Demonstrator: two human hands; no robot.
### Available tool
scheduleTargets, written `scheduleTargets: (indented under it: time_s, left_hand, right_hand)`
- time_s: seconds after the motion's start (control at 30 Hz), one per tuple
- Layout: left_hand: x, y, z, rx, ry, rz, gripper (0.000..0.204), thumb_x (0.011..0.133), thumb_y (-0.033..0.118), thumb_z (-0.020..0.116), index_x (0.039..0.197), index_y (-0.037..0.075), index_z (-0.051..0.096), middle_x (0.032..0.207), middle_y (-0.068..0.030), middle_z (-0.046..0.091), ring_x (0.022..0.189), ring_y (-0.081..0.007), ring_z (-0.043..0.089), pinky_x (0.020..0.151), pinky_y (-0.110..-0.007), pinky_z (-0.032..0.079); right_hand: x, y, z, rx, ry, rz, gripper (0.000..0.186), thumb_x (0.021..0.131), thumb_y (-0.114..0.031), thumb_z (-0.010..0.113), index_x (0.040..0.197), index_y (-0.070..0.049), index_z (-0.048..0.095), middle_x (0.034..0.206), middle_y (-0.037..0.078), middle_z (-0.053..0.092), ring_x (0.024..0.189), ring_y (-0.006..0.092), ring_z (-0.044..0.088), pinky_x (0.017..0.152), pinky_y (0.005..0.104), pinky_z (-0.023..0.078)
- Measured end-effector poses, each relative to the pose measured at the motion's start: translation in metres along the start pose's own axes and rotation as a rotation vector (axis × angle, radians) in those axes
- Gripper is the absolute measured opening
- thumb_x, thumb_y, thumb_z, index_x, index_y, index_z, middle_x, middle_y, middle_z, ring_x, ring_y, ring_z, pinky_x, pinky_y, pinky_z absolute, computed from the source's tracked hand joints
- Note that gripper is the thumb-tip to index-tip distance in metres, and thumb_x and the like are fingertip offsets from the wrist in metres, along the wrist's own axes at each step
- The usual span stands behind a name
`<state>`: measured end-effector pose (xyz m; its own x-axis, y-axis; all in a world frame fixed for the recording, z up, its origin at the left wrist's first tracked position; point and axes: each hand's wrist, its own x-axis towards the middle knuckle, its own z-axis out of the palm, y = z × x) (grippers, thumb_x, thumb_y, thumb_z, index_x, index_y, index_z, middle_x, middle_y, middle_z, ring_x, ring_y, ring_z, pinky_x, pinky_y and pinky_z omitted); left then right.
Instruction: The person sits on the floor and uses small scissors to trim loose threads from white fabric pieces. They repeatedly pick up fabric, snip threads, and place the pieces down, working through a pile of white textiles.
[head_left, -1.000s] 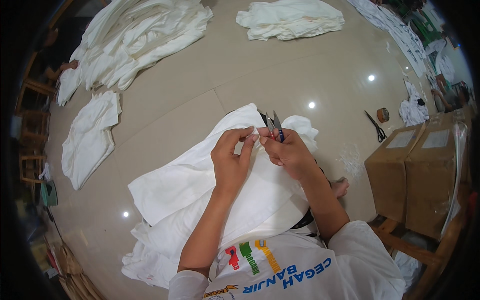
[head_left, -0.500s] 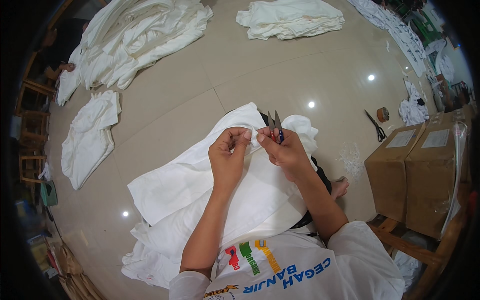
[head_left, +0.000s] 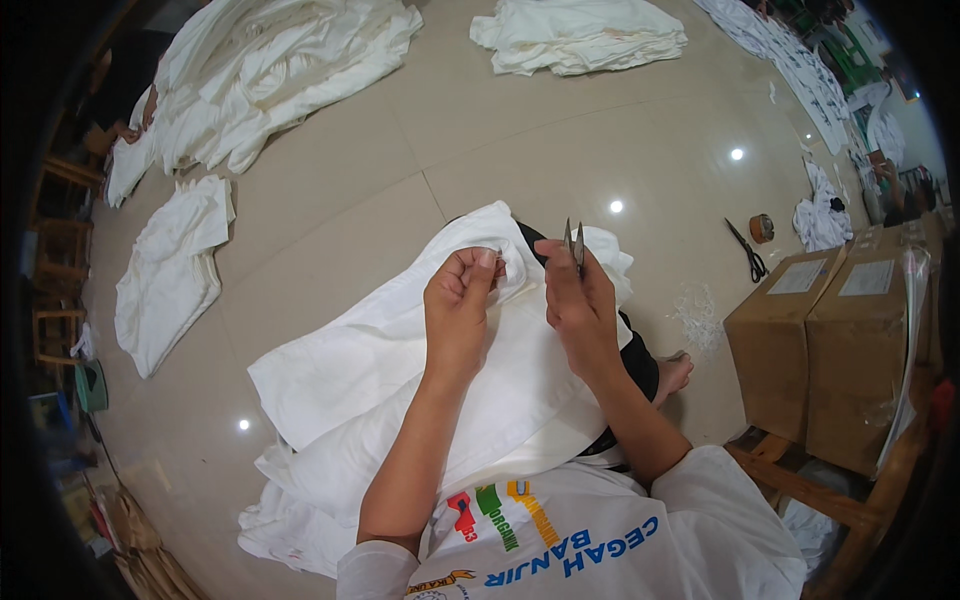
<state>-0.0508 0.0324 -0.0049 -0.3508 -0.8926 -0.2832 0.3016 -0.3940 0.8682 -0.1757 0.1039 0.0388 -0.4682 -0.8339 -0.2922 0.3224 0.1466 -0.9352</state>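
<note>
A white cloth garment (head_left: 375, 350) lies spread across my lap, its folds spilling toward the lower left. At its upper edge my left hand (head_left: 458, 315) is closed, thumb against the curled fingers, pinching the fabric. To the right of it, my right hand (head_left: 585, 315) is closed around small thread snips (head_left: 574, 245), whose blades point away from me and stand slightly apart. The snips' handles are mostly hidden in the palm. A gap separates the right hand from the left, with cloth beneath both.
White cloth is piled at the far left (head_left: 270, 80), in a smaller stack (head_left: 170, 270) below it, and at the far middle (head_left: 580, 38). On the right are black scissors (head_left: 745, 250), a tape roll (head_left: 761, 228), thread scraps (head_left: 697, 315) and cardboard boxes (head_left: 765, 345). Another person's hand (head_left: 128, 133) touches the far-left pile.
My right hand has drawn away from my left, moving right and turning more upright with the snips. The left hand keeps its pinch near the same place.
</note>
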Motion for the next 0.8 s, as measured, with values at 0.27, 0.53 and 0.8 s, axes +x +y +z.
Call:
scheduleTargets:
  time_s: [0.27,0.53,0.8]
  left_hand:
    - [-0.001,0.001,0.002,-0.039,-0.021,-0.003,0.021,0.108,0.021,0.064,0.107,0.0,0.066,0.101,-0.0052,0.071,0.094,-0.0096,0.062,0.088,-0.026,0.049]
    - [-0.004,0.0,0.003,0.007,-0.006,0.044,0.02,0.108,0.021,0.064,0.107,0.0,0.064,0.097,-0.0049,0.072,0.092,-0.0085,0.063,0.082,-0.025,0.05]
    - [-0.004,-0.004,0.003,0.074,-0.027,0.053,0.019,0.108,0.02,0.063,0.105,0.002,0.063,0.087,-0.0012,0.07,0.078,-0.0051,0.059,0.077,-0.023,0.048]
  right_hand:
    - [-0.011,-0.003,-0.004,0.144,-0.3,0.436,0.051,0.114,-0.048,0.041,0.109,-0.002,0.065,0.074,-0.003,0.048,0.056,0.0065,0.034,0.049,0.0256,0.029]
    - [-0.007,0.0,-0.004,0.173,-0.291,0.485,0.05,0.113,-0.049,0.044,0.109,-0.002,0.063,0.075,-0.004,0.048,0.056,0.0063,0.034,0.049,0.0251,0.029]
    - [-0.006,-0.001,-0.001,0.183,-0.258,0.464,0.046,0.113,-0.047,0.047,0.106,-0.004,0.062,0.075,-0.005,0.047,0.057,0.0052,0.035,0.049,0.0245,0.029]
